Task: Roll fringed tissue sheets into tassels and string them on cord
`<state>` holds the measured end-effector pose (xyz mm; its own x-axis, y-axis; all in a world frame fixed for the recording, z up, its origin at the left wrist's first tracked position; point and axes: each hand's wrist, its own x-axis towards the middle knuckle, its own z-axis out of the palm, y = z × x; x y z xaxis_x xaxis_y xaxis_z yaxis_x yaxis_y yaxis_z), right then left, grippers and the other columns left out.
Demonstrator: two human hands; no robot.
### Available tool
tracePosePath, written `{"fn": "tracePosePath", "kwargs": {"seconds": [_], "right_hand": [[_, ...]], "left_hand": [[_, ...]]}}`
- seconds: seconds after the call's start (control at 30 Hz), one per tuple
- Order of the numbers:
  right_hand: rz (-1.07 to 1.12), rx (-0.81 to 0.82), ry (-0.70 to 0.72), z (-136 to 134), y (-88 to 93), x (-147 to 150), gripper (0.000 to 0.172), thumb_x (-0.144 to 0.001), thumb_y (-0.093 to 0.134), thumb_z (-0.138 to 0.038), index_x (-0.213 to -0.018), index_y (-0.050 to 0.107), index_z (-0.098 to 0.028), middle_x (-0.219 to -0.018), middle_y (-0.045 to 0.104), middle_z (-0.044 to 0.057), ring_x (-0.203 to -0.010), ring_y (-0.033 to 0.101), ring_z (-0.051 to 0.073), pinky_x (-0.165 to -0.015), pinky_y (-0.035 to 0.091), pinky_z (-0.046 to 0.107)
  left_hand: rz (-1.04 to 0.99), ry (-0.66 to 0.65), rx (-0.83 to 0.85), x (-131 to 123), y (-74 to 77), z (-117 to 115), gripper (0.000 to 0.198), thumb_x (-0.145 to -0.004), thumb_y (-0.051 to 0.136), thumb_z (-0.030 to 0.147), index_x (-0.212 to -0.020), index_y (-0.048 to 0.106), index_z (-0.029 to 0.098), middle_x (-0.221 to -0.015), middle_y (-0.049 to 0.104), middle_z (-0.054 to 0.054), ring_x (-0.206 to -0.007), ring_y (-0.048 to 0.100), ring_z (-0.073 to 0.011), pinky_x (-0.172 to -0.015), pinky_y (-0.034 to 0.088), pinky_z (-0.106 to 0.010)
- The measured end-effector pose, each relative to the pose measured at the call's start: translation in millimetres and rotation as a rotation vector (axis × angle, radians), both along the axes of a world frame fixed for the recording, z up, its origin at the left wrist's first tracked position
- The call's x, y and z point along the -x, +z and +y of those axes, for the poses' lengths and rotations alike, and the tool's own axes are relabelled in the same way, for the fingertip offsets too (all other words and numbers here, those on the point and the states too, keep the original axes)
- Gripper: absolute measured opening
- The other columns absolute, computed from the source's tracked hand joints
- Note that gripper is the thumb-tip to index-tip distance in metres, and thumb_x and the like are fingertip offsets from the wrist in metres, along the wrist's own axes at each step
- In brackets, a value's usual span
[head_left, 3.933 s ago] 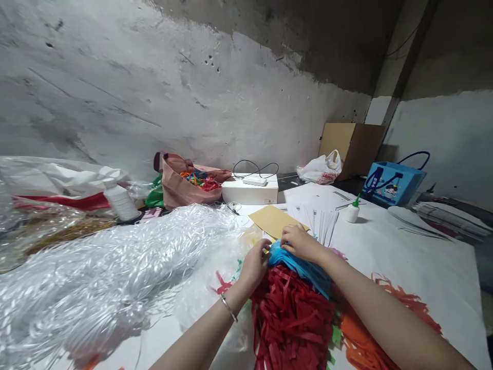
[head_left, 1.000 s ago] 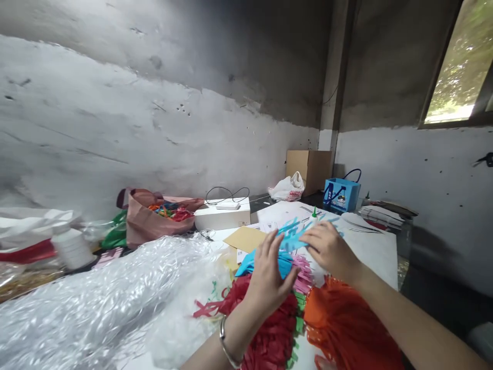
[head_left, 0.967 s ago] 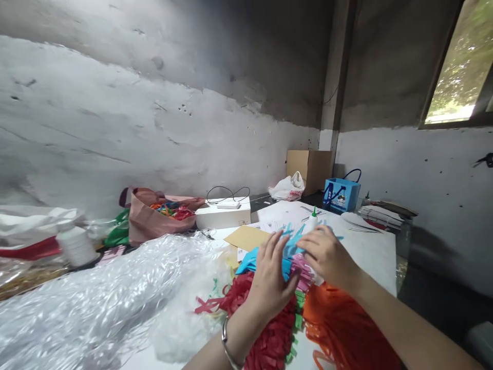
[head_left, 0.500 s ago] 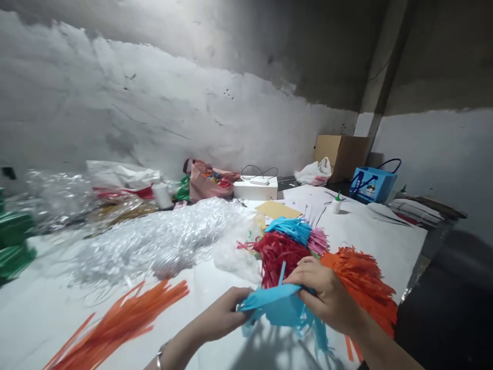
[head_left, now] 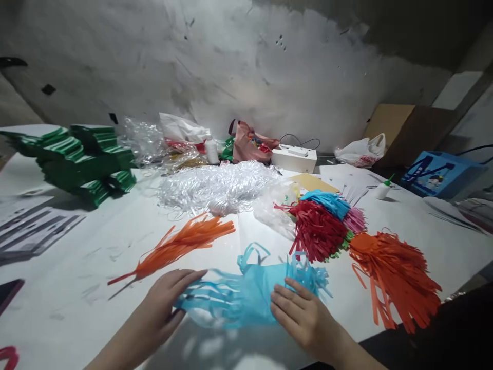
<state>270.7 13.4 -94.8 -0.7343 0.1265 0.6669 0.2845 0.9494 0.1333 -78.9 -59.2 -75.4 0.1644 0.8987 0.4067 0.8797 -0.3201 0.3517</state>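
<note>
A sheet of light blue tissue paper (head_left: 260,293), cut into fringe at both ends, is stretched between my two hands, its shadow falling on the white table below. My left hand (head_left: 165,298) is closed on the strips at the left end, thumb below and fingers above. Across the right part of the sheet, beside the bunched fringe, lie the fingers of my right hand (head_left: 300,316), pressed together on the paper; its thumb is hidden. An orange tissue tassel (head_left: 181,244) with a twisted end rests just beyond my left hand.
Right of my hands lie a fringed orange bundle (head_left: 396,272), a red bundle (head_left: 318,228) and a blue bundle (head_left: 327,202). Shiny white strips (head_left: 223,187) are heaped behind. Stacked green pieces (head_left: 84,164) stand left; a glue bottle (head_left: 382,190) stands right.
The view has swung left, bringing the green stacks into sight. The blue paper, bunched between my hands before, is now spread out, and my left hand has moved to its fringed left end.
</note>
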Motion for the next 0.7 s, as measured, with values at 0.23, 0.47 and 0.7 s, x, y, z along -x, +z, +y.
{"fn": "tracePosePath", "kwargs": {"seconds": [0.23,0.47,0.7], "right_hand": [[0.033,0.157,-0.066,-16.7,-58.6,5.8,0.03,-0.097,0.041,-0.005,-0.104,0.069,-0.009,-0.106,0.076,0.011,-0.112,0.067,0.021,-0.117,0.04,0.043],[-0.042,0.286,-0.075,-21.8,-39.6,-32.5,0.032,-0.096,0.039,-0.006,-0.112,0.066,-0.008,-0.108,0.076,0.013,-0.112,0.067,0.021,-0.112,0.046,0.045],[-0.034,0.301,-0.189,-32.9,-44.2,-34.4,0.029,-0.098,0.042,-0.01,-0.11,0.068,-0.012,-0.11,0.074,0.011,-0.112,0.065,0.023,-0.119,0.032,0.05]], "left_hand": [[0.248,-0.224,-0.282,-119.4,-47.6,-38.8,0.047,-0.089,0.05,0.006,-0.132,0.059,0.024,-0.132,0.067,-0.007,-0.13,0.054,-0.0229,-0.112,0.041,-0.039],[0.005,-0.095,-0.187,-182.9,-69.2,-1.2,0.034,-0.102,0.033,0.015,-0.105,0.067,0.019,-0.1,0.076,-0.005,-0.091,0.067,-0.0215,-0.096,0.04,-0.041],[-0.077,-0.127,-0.119,-162.5,-70.8,-9.4,0.034,-0.103,0.036,0.016,-0.098,0.069,0.022,-0.093,0.076,-0.003,-0.087,0.064,-0.0196,-0.098,0.034,-0.04]]}}
